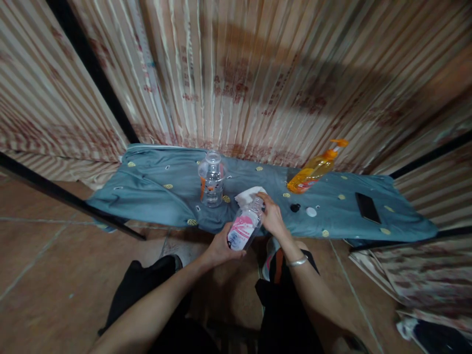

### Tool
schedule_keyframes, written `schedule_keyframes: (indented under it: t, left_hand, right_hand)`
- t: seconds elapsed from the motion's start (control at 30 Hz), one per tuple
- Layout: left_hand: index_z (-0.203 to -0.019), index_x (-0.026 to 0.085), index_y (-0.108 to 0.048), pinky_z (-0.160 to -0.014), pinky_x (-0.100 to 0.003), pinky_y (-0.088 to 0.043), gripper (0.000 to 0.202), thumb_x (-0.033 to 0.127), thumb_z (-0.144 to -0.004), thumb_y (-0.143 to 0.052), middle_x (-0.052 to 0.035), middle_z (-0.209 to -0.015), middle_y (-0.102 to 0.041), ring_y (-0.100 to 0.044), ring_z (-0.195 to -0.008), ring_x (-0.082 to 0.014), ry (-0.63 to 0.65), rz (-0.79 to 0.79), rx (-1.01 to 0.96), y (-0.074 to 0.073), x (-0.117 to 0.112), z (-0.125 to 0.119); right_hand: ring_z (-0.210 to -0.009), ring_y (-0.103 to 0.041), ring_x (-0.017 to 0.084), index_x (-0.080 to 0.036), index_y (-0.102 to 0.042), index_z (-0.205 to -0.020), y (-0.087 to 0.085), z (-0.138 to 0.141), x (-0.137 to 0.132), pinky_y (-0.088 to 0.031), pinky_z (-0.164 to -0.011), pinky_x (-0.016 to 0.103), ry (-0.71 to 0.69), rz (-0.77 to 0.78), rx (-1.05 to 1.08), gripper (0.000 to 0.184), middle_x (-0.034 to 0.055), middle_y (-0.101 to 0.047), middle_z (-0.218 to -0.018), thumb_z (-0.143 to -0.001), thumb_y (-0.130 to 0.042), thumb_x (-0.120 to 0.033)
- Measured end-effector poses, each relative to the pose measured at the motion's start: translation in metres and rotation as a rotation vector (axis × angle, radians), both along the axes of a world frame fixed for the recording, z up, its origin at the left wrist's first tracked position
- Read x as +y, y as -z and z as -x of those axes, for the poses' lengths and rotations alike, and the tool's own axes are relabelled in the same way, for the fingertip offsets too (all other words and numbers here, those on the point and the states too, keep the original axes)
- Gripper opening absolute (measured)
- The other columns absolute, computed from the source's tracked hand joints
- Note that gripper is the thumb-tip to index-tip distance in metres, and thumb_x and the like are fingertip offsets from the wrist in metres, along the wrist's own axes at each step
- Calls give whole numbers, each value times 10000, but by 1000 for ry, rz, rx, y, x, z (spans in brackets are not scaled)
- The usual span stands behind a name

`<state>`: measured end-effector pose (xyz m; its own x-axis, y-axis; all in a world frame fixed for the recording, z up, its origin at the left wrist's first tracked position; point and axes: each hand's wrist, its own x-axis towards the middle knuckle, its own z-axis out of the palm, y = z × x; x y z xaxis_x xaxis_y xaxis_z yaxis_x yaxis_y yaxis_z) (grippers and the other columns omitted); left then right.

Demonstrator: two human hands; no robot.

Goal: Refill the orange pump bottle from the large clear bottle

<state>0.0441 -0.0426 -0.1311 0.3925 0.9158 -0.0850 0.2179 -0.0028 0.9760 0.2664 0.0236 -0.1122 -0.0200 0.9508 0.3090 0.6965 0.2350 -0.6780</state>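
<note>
My left hand [220, 247] is wrapped round the base of a clear plastic bottle [244, 226] with a pink and white label, held tilted over my lap. My right hand [272, 216] is closed on the bottle's neck end, fingers near a white cloth [248, 195] that lies on the blue-grey sheet [155, 182]. A silver bangle sits on my right wrist. A second clear bottle [211, 179] with orange markings stands upright and uncapped on the sheet, to the left of my hands.
An orange pump bottle [315, 169] leans at the back right. A small black cap [295, 207] and a white cap [311, 212] lie right of my hand. A black phone [367, 207] lies further right. Striped curtain behind; tiled floor around.
</note>
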Motion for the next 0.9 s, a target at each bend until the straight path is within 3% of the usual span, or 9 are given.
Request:
schedule_keyframes:
  t: [0.2,0.3,0.4,0.47,0.53,0.6,0.67,0.8,0.9]
  left_hand:
    - [-1309,174,-472,-934,-404,-534,863,324,-571,-895,-91,-1180,-701,-669,-1088,-292,-54,46,-22,-1,7,2]
    - [-1266,188,-490,-885,-390,-544,840,326,-557,-918,-63,-1105,-707,-677,-1019,-274,-75,78,-22,-1,12,4]
    - [-1223,183,-505,-819,-369,-553,809,357,-558,-931,-42,-1017,-710,-683,-920,-246,-89,106,-37,-3,17,7]
    - [-1196,182,-523,-811,-358,-553,784,374,-559,-937,-41,-1007,-711,-681,-909,-237,-98,111,-57,-4,20,8]
    - [-1169,184,-544,-833,-355,-554,755,384,-559,-941,-47,-1024,-715,-682,-940,-239,-109,105,-77,-5,23,9]
    - [-1169,182,-553,-871,-366,-557,751,383,-559,-942,-61,-1057,-722,-687,-987,-252,-119,95,-97,-6,25,9]
    - [-1208,182,-544,-904,-380,-563,778,377,-566,-936,-91,-1136,-720,-692,-1055,-269,-125,81,-118,-6,25,10]
    - [-1308,217,-514,-854,-381,-590,789,392,-640,-897,-153,-1351,-641,-657,-1206,-304,-149,36,-128,-10,25,17]
    - [-1220,226,-596,-848,-376,-592,571,389,-734,-847,-94,-1190,-699,-698,-1075,-253,-186,-15,-97,-12,29,31]
  right_hand:
    - [-900,-727,270,-214,-734,-1033,2,21,-15,-589,-869,401,-32,125,467,450,58,-784,-938,-866,-601,-611]
    - [-901,-734,289,-222,-732,-969,-1,32,-16,-599,-818,405,-63,251,747,670,74,-771,-860,-858,-474,-830]
    - [-939,-748,303,-236,-714,-1005,-3,45,-22,-605,-820,425,-139,337,891,798,97,-781,-897,-808,-396,-940]
    - [-909,-753,299,-241,-704,-1011,-2,54,-30,-607,-818,428,-191,358,880,764,82,-786,-899,-724,-559,-934]
    - [-860,-751,282,-242,-699,-1006,-2,62,-38,-606,-804,407,-233,387,833,673,54,-792,-905,-625,-804,-787]
    - [-816,-742,259,-234,-699,-990,-2,69,-43,-602,-776,376,-225,396,800,589,36,-795,-901,-594,-910,-615]
    - [-784,-735,243,-222,-700,-957,-2,69,-45,-599,-755,359,-180,383,803,511,31,-794,-885,-619,-912,-540]
    - [-741,-727,248,-201,-689,-928,-4,47,-36,-594,-719,370,17,299,814,501,43,-786,-851,-635,-874,-563]
    - [-771,-723,264,-190,-678,-934,-12,21,-15,-582,-741,383,217,131,693,516,68,-778,-860,-643,-848,-580]
